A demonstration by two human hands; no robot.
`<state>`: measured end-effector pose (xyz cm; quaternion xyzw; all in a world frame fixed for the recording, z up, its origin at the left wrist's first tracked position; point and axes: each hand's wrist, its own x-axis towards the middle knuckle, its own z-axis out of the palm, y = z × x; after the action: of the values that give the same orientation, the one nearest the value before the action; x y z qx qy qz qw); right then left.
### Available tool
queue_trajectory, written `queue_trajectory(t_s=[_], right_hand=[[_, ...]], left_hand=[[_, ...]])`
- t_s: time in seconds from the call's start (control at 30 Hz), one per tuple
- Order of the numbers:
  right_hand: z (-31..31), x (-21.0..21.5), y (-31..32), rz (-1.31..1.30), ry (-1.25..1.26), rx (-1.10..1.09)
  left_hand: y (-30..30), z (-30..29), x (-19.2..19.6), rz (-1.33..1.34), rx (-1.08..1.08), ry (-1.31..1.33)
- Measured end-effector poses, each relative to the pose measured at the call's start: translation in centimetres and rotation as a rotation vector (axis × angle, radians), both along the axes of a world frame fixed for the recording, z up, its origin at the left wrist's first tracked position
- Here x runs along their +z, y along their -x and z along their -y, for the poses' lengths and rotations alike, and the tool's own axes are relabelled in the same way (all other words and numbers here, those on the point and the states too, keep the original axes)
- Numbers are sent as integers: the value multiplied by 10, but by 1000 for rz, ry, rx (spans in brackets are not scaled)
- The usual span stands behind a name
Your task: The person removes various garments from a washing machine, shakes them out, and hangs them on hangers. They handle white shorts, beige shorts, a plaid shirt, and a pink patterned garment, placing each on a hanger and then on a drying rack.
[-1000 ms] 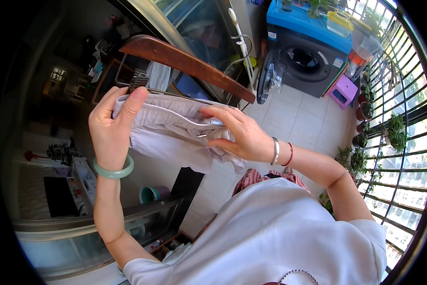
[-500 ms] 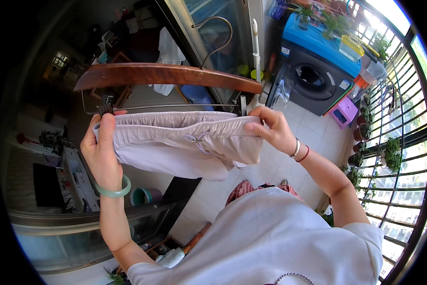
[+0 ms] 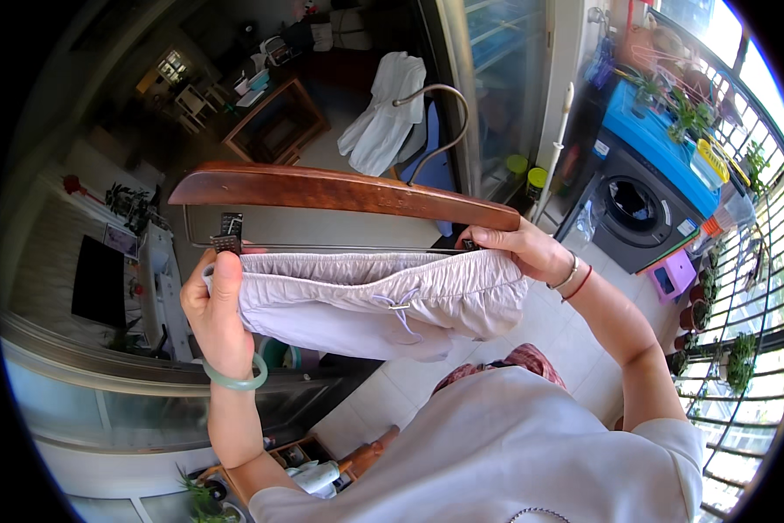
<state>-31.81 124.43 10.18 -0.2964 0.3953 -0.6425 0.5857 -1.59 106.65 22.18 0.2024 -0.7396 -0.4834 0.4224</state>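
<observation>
Pale shorts [image 3: 348, 321] are seemingly being clipped under the wooden hanger [image 3: 340, 190]: left hand [image 3: 219, 318] grips the waistband [image 3: 462, 281], right hand [image 3: 536, 251] pinches the hanger's right clip [image 3: 470, 245], which next wants cloth seated squarely.

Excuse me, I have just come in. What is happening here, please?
A person holds a pale garment with the left hand at one end of its elastic waist; the right hand is at the other end, beside a clip of the wooden hanger. Whether the clip grips the garment, I cannot tell.

Left hand [image 3: 217, 312] — gripping pale garment [image 3: 340, 315].
</observation>
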Motion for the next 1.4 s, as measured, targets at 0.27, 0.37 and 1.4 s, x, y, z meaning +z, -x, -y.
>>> queue_trajectory(t_s=[0.27, 0.37, 1.4], right_hand=[[67, 47, -4, -87, -150, -18], [98, 54, -3, -126, -99, -1], [372, 35, 61, -417, 72, -232]], left_hand=[[-3, 60, 9, -424, -1130, -947], [36, 67, -40, -467, -942, -1062], [141, 271, -146, -341, -859, -1415]])
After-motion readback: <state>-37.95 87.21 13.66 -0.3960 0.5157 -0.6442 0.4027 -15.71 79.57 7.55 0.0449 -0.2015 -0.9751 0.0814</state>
